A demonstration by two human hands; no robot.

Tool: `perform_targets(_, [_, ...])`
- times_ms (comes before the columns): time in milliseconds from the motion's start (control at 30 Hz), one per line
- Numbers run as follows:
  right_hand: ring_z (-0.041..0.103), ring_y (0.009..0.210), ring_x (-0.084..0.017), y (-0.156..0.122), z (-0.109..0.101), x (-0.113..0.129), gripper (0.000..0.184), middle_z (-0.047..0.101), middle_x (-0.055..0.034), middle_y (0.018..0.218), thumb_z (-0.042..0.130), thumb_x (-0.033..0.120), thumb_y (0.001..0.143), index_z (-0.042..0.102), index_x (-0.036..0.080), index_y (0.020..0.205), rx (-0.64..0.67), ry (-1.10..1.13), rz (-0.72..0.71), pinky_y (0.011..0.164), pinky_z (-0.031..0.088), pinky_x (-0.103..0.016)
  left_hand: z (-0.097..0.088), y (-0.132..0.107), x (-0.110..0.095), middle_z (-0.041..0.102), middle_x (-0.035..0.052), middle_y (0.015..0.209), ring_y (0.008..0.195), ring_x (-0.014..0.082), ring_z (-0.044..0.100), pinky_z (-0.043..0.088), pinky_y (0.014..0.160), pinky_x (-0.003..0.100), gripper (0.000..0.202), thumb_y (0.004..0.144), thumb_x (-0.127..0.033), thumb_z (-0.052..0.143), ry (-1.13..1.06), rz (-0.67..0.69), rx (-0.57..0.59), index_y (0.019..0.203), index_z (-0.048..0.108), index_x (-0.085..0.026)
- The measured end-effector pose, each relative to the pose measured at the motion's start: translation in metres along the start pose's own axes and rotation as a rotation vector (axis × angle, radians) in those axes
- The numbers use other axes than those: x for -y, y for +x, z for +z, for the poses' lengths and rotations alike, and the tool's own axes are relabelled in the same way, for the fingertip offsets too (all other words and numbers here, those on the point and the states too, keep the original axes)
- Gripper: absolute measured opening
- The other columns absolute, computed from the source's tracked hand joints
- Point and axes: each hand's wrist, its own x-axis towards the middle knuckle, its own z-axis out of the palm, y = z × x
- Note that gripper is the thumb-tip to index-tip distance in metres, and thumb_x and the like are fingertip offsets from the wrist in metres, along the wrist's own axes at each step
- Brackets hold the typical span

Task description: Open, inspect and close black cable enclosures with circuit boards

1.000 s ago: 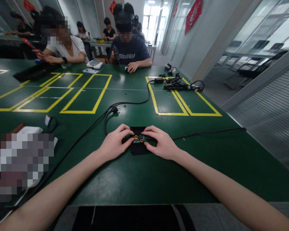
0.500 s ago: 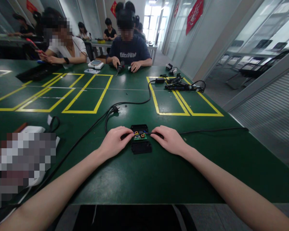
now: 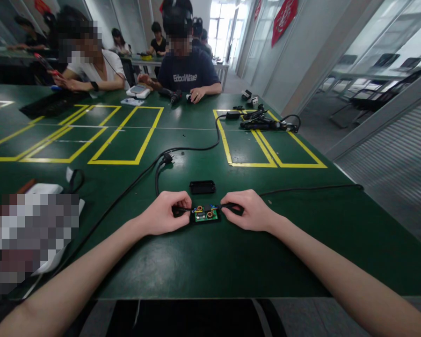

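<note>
A small green circuit board point(image 3: 206, 214) with copper coils lies at or in the nearer black case half point(image 3: 215, 219), mostly covered by it. My left hand point(image 3: 168, 211) pinches the black cable point(image 3: 182, 210) at the board's left end. At the right end, my right hand point(image 3: 250, 210) is closed on the other black cable point(image 3: 228, 206). Short coloured wires join both cables to the board. Just beyond the board sits the other black case half point(image 3: 202, 187), its hollow side up, with neither hand on it.
A power plug point(image 3: 167, 159) on a black cord lies ahead to the left. Black cables and adapters point(image 3: 263, 122) are piled at the back right. Across the green table point(image 3: 203, 262), a co-worker sits by a power drill point(image 3: 175, 97). A blurred-out item point(image 3: 38, 234) lies at left.
Both hands have brought the circuit board toward me, from the farther case half onto the nearer one. The farther half now shows uncovered. The co-worker opposite has moved a hand from the drill to a white device.
</note>
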Motion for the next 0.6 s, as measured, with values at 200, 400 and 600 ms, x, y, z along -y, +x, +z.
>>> perform_targets(200, [0.058,0.054,-0.012,0.001,-0.001,-0.001,0.014,0.071,-0.0015,0.073,0.059,0.025,0.093,0.07,0.019,0.086,0.067,0.011,0.043,0.056,0.041,-0.024,0.002,0.0,0.003,0.063,-0.0027,0.069,0.059,0.01,0.057,0.044,0.057,0.02,0.007,0.084,-0.021,0.058,0.032,0.011,0.032,0.08,0.062,-0.018])
perform_targets(400, [0.06,0.057,-0.013,0.001,0.007,-0.006,0.014,0.073,-0.0021,0.077,0.059,0.026,0.094,0.072,0.019,0.095,0.055,-0.042,0.136,0.057,0.042,-0.024,0.002,0.002,0.012,0.067,0.0001,0.075,0.068,0.0141,0.063,0.047,0.063,0.024,0.008,0.088,-0.023,0.059,0.157,-0.007,-0.061,0.084,0.065,-0.018])
perform_targets(600, [0.067,0.069,-0.015,0.001,0.008,-0.009,0.014,0.075,-0.0035,0.089,0.059,0.024,0.095,0.069,0.02,0.104,0.057,0.028,0.132,0.064,0.049,-0.026,-0.001,0.002,0.012,0.067,0.0027,0.085,0.074,0.0152,0.063,0.048,0.068,0.026,0.01,0.09,-0.023,0.059,0.201,0.032,-0.069,0.086,0.067,-0.018])
